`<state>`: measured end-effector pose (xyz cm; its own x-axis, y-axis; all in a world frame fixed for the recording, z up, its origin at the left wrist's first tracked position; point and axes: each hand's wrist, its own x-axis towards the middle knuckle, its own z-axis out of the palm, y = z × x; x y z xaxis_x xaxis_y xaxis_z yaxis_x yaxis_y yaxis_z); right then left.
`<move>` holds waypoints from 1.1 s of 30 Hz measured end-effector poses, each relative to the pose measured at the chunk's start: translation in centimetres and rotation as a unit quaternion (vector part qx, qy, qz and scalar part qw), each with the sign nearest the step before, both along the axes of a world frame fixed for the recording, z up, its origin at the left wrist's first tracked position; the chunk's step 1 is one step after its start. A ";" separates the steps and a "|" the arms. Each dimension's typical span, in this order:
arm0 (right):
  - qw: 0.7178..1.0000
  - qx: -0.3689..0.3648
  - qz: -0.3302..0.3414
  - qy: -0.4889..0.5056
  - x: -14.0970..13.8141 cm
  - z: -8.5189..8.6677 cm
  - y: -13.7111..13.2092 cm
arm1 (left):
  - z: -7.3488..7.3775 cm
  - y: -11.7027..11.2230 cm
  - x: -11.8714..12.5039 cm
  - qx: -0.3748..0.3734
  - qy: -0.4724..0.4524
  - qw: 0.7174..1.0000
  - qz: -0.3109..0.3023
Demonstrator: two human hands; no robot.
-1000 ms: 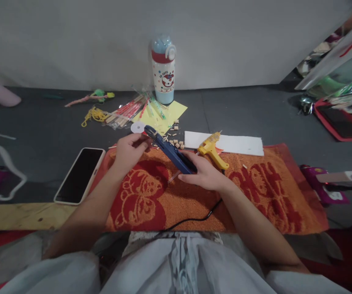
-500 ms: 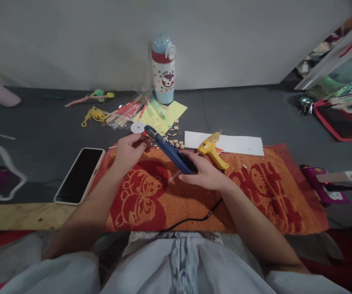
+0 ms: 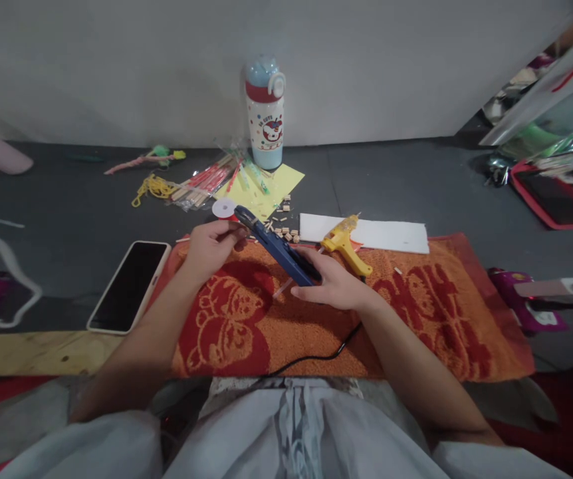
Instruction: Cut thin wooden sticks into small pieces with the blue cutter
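Note:
My right hand [image 3: 334, 283] is closed around the handles of a long blue hand cutter [image 3: 282, 254], which slants up and left over the towel. Its dark head lies close to the fingers of my left hand [image 3: 214, 247]. Those fingers are pinched together, and whatever is between them is hidden. Just beyond the cutter's head are several short cut wood pieces [image 3: 286, 234]. Right of my right hand, a yellow glue gun [image 3: 342, 243] rests partly on a white board [image 3: 396, 235]. A thin clear stick [image 3: 282, 287] lies below the cutter.
An orange and red towel [image 3: 316, 339] covers the front of the dark table. A phone [image 3: 129, 286] lies at the left. Behind are packed wooden sticks [image 3: 204, 181], yellow paper [image 3: 286, 178], a white spool [image 3: 224, 208] and a bottle [image 3: 266, 120]. A black cord [image 3: 311, 358] crosses the towel.
Almost nothing differs. The cutter's handle end by my right hand sits very slightly lower, and both hands stay in the same places.

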<state>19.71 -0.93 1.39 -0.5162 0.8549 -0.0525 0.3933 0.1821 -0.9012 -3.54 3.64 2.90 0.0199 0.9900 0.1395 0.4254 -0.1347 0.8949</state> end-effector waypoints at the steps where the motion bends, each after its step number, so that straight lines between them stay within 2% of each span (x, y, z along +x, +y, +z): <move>1: 1.000 0.004 0.001 0.003 0.0 0.0 0.0 | 0.0 0.0 -0.1 0.001 0.000 1.000 -0.004; 9: 1.000 -0.010 0.013 0.014 0.2 0.2 0.1 | 0.5 -0.1 -0.4 -0.007 0.012 1.000 -0.023; 19: 1.000 0.014 0.020 -0.004 0.1 0.5 0.2 | 0.6 -0.1 -0.5 -0.008 0.011 0.999 -0.029; 22: 0.999 0.025 -0.013 -0.017 -0.2 0.4 0.1 | 0.2 0.2 -0.4 0.001 -0.029 1.000 0.011; 24: 0.999 0.029 -0.036 -0.016 -0.4 0.1 0.1 | -0.4 0.5 -0.1 0.005 -0.107 0.992 0.067; 27: 0.998 0.022 -0.060 0.016 -0.8 -0.6 0.1 | -1.4 0.4 0.8 -0.059 -0.216 0.967 0.120; 28: 0.997 0.018 -0.066 0.034 -0.9 -0.9 0.1 | -1.6 0.1 1.3 -0.097 -0.224 0.965 0.095; 30: 0.996 0.010 -0.075 0.054 -1.3 -1.5 0.0 | -1.8 -0.8 2.3 -0.165 -0.196 0.967 -0.010; 33: 0.993 0.002 -0.074 0.090 -1.9 -1.9 -0.4 | -1.7 -2.5 3.7 -0.173 -0.200 0.952 -0.151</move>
